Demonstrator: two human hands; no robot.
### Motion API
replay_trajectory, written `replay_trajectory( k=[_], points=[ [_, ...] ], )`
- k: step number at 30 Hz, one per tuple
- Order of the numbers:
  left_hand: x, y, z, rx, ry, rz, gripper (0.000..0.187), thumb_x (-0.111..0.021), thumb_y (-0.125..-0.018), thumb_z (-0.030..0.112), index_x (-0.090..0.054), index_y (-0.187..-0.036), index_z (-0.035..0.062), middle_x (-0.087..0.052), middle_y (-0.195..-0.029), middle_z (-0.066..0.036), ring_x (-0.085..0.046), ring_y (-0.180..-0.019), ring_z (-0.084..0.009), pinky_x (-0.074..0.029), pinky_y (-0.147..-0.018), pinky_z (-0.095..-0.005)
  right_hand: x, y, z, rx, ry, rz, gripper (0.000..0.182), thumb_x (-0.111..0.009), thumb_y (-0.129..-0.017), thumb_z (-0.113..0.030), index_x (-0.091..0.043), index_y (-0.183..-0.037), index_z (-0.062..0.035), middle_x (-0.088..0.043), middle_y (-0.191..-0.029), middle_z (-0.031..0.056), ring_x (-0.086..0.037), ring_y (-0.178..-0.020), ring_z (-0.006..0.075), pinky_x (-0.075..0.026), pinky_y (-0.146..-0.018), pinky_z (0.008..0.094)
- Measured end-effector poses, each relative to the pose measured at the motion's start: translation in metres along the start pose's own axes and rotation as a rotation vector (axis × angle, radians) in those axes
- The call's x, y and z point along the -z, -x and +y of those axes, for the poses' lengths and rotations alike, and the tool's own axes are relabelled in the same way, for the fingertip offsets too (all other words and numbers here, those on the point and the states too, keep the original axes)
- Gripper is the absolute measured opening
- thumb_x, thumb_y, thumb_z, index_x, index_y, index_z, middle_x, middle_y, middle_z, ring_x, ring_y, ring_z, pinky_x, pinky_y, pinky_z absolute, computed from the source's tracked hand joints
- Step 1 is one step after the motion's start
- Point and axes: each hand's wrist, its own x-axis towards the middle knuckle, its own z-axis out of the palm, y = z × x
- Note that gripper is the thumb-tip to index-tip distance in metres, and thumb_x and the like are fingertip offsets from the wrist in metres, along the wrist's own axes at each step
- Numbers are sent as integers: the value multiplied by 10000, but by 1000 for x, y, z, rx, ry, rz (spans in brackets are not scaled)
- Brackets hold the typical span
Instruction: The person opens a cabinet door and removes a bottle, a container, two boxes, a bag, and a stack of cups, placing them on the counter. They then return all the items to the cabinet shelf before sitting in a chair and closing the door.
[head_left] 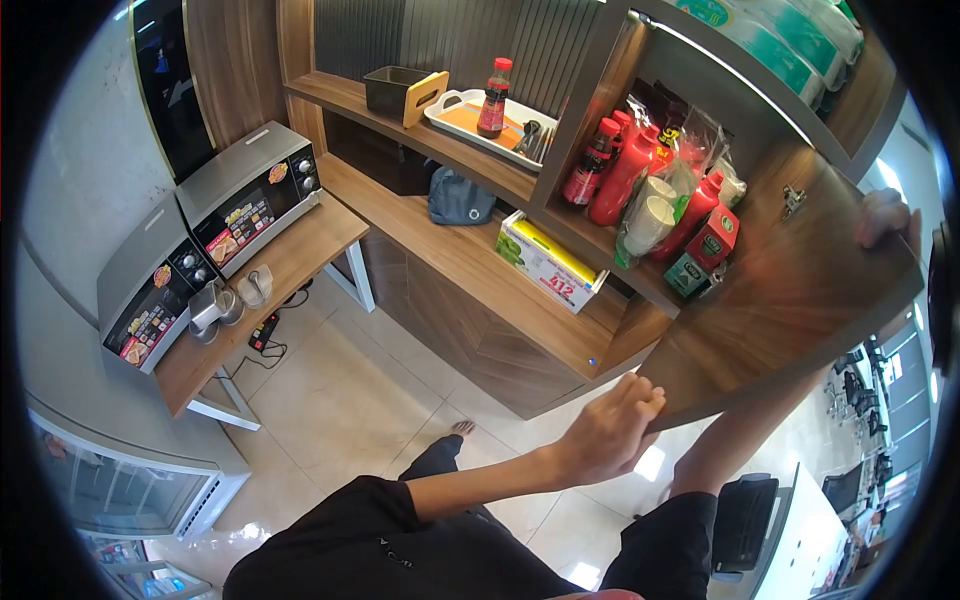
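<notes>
A brown wood-grain cabinet door (790,290) swings out from the shelf unit at the right. My left hand (612,425) is closed around its lower left corner. At the opposite edge, the fingers of my right hand (885,217) curl over the door, and the forearm passes behind the panel. Inside the compartment next to the door stand red sauce bottles (625,175), a stack of paper cups (650,222) in clear plastic, and a red box (713,238) above a green box (686,276).
A white tray (470,118) holds a dark sauce bottle (495,98) and cutlery. Below are a blue bag (462,195) and a carton (545,268). Two microwave ovens (245,200) and metal cups (208,308) occupy the left bench. A black chair (745,525) stands lower right.
</notes>
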Motion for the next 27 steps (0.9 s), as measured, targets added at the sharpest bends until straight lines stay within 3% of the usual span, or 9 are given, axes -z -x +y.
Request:
replay_trajectory(
  k=[2,14,15,19,21,27],
  points=[
    [-6,2,6,-5,6,-29,521,-740,-755,-15,-419,-1166,-17,-513,-963,-188,-550,-822,-336,-495,-669,-413,18,1,-4,44,54,-142,480,-223,-1058,-190,-498,-680,-82,-419,-675,39,-385,-676,155,-358,-689,279],
    [-13,11,9,110,112,-86,453,-792,-663,7,-491,-1001,29,-565,-931,-136,-565,-840,-314,-490,-693,-394,39,1,-16,67,20,-310,520,-163,-1080,-209,-506,-705,-101,-483,-701,48,-431,-709,162,-391,-720,262],
    [-13,14,10,123,121,-88,438,-788,-667,7,-493,-990,30,-567,-934,-137,-565,-840,-316,-490,-697,-393,45,-5,-18,96,33,-389,496,-205,-1076,-235,-524,-722,-100,-494,-711,45,-434,-706,158,-395,-701,269],
    [-17,14,37,239,220,-172,304,-740,-722,0,-502,-908,31,-550,-882,-110,-557,-803,-301,-478,-663,-386,47,54,-35,-77,316,-387,452,-239,-1065,-241,-534,-753,-101,-506,-728,42,-446,-719,157,-401,-702,274],
    [-22,27,43,154,221,-273,238,-707,-750,-22,-517,-879,37,-532,-843,-99,-557,-774,-278,-476,-639,-366,36,100,-42,-218,439,-406,430,-257,-1060,-243,-540,-769,-101,-512,-737,41,-451,-725,156,-404,-702,276],
    [-25,35,51,178,346,-338,196,-693,-773,-20,-527,-860,35,-531,-830,-91,-572,-770,-261,-486,-639,-341,17,206,-50,-530,617,-465,368,-309,-1044,-252,-555,-815,-102,-530,-763,37,-468,-743,154,-414,-704,284]
  ],
)
